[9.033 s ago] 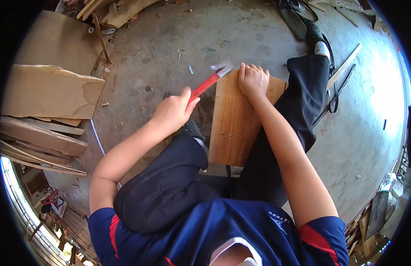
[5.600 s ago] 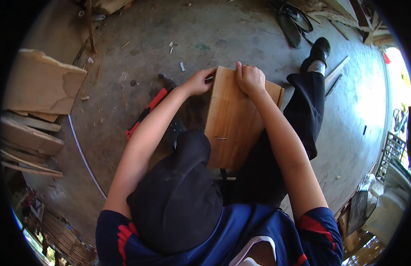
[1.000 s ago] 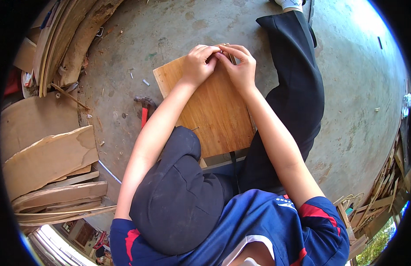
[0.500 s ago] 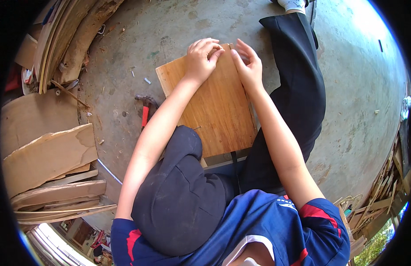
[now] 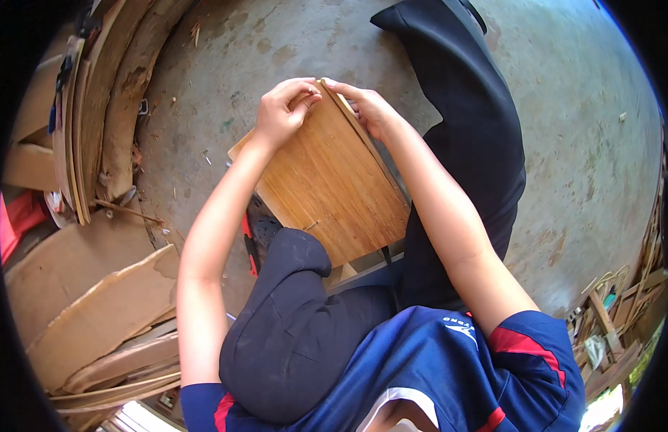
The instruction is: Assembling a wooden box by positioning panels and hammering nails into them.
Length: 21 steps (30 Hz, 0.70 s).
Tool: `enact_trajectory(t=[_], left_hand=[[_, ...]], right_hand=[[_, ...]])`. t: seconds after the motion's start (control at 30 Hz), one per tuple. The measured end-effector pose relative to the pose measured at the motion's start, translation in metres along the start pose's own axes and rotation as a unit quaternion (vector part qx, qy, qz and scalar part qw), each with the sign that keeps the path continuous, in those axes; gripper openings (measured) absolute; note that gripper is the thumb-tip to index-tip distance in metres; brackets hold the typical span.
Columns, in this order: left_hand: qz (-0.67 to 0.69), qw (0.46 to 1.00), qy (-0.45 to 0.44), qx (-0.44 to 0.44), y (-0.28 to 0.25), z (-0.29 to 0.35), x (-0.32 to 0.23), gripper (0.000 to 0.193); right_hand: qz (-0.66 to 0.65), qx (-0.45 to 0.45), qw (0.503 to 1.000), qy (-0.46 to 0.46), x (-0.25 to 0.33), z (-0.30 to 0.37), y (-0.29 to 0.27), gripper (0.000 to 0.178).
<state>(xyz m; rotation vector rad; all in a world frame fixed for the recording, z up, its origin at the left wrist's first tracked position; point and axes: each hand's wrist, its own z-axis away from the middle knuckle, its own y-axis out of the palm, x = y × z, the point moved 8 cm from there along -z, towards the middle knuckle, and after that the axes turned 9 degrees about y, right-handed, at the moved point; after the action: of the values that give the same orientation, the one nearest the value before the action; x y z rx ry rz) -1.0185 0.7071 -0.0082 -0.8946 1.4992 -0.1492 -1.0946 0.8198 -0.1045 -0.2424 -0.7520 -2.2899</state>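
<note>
Head view: thumb and forefinger of the left hand (image 5: pixel 276 119) stand nearly together at the far corner of the wooden board (image 5: pixel 326 180); whether they hold anything is unclear. The right hand (image 5: pixel 373 114) has its thumb there, fingers curled beside the edge, grip uncertain. Black trousers (image 5: pixel 478 122) flank the board; a red-and-black handle (image 5: pixel 250 248) lies leftward.

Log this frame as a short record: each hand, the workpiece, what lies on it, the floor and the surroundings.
Left hand: curled near the far corner of the wooden board; any small item held is unclear
Right hand: at the board's right edge, near that corner
On board: thin nail-like piece, near end
Floor: red-and-black handle, partly hidden
Left side: stacked boards
Right side: wood scraps
</note>
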Motion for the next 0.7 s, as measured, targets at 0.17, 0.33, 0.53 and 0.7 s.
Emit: enact_trajectory(t=[0.17,0.33,0.53,0.7], left_hand=[[0.067,0.995,-0.009,-0.078,0.006,0.014,0.012,0.020],[0.081,0.989,-0.006,-0.122,0.007,0.011,0.013,0.021],[0.014,0.993,-0.001,-0.120,0.003,0.015,0.013,0.020],[-0.079,0.991,0.038,-0.102,0.002,0.015,0.008,0.010]], right_hand=[[-0.004,-0.001,1.000,0.023,-0.003,-0.001,0.000,0.070],[-0.007,-0.014,1.000,-0.007,-0.003,-0.005,-0.003,0.066],[0.068,-0.086,0.993,-0.030,0.006,0.001,-0.008,0.065],[0.249,-0.208,0.800,-0.504,0.055,0.062,0.020,0.037]])
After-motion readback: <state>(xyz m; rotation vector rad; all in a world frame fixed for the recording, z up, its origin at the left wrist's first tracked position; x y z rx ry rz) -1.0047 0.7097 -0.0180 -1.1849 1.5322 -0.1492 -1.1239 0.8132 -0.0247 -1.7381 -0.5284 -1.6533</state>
